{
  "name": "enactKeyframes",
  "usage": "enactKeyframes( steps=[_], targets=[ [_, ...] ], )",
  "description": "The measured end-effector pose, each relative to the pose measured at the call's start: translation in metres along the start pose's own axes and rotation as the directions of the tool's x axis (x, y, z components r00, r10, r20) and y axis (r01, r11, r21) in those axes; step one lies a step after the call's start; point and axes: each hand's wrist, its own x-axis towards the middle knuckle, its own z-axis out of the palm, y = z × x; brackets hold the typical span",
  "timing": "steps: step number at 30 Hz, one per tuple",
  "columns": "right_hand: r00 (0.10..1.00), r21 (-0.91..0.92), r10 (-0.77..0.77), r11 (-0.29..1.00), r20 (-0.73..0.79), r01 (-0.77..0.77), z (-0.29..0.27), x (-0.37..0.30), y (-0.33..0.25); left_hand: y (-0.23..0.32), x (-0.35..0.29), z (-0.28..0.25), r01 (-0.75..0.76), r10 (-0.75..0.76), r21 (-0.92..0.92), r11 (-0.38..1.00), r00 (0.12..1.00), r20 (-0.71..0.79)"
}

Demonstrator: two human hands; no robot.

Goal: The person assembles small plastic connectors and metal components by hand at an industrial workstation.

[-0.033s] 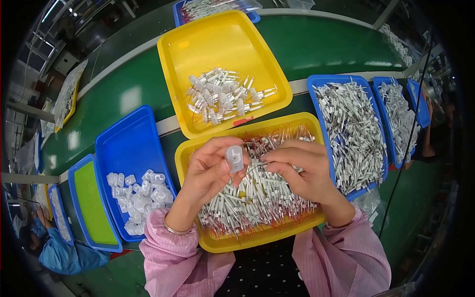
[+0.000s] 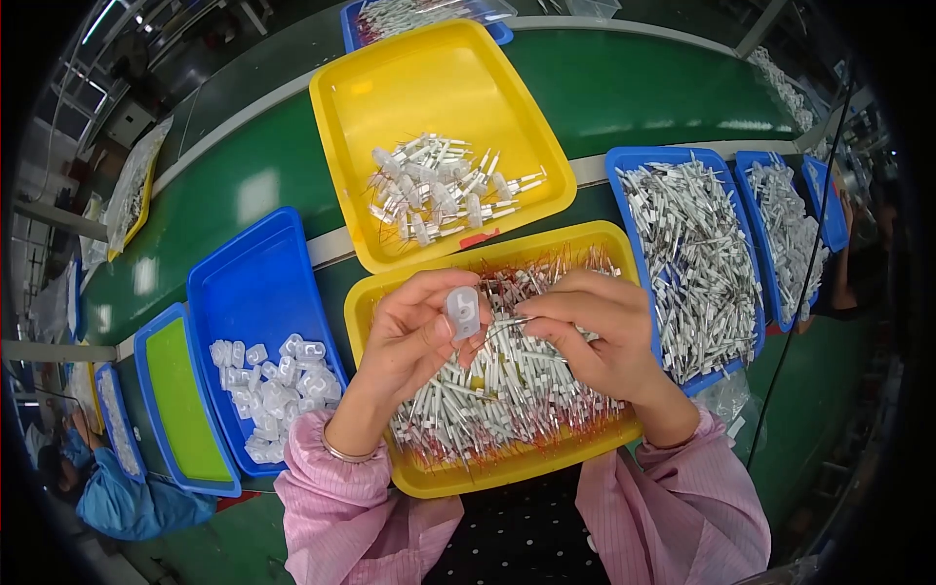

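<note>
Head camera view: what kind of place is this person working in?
Most likely a factory assembly line. A long green conveyor belt carries yellow trays and blue trays of small identical parts, and the left hand holds a clear plastic cap beside the right hand.

Left hand (image 2: 414, 336) pinched a small cap (image 2: 462, 312), translucent plastic w/ a milky, frosted look. Right hand (image 2: 595, 336) held a thin part (image 2: 502, 331), white sleeve matt, wire end metallic. Near yellow tray (image 2: 507, 473) was glossy plastic, smooth rim catching light; far yellow tray (image 2: 439, 88) same, shiny. Blue tray (image 2: 249, 283) also glossy plastic, holding more frosted caps (image 2: 273, 385). Green belt (image 2: 634, 97) looked smooth, semi-gloss. Pink sleeves (image 2: 341, 507) were cloth, fine-striped, matt.
</note>
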Motion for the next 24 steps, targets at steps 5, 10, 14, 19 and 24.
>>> enactKeyframes(
  steps=[5,10,14,19,24],
  targets=[
    [0.977,-0.117,-0.157,0.983,-0.143,0.141,0.003,0.001,-0.004,-0.002,0.000,-0.001,-0.001,0.001,0.014,1.000,1.000,0.010],
    [0.938,-0.157,-0.241,0.966,-0.250,0.206,0.008,-0.003,-0.002,-0.003,-0.001,0.000,0.037,-0.037,-0.028,0.999,0.999,0.009],
    [0.929,-0.151,-0.275,0.958,-0.249,0.243,0.009,-0.004,0.003,-0.005,-0.001,-0.002,0.043,-0.039,-0.095,0.995,0.998,0.042],
    [0.893,-0.149,-0.412,0.909,-0.181,0.390,0.005,0.000,0.005,-0.004,-0.001,-0.003,0.036,-0.026,-0.144,0.989,0.997,0.072],
    [0.878,-0.106,-0.473,0.879,-0.076,0.465,0.002,0.001,0.007,-0.004,0.000,0.002,-0.050,0.050,-0.045,0.998,0.999,0.005]
  ],
)
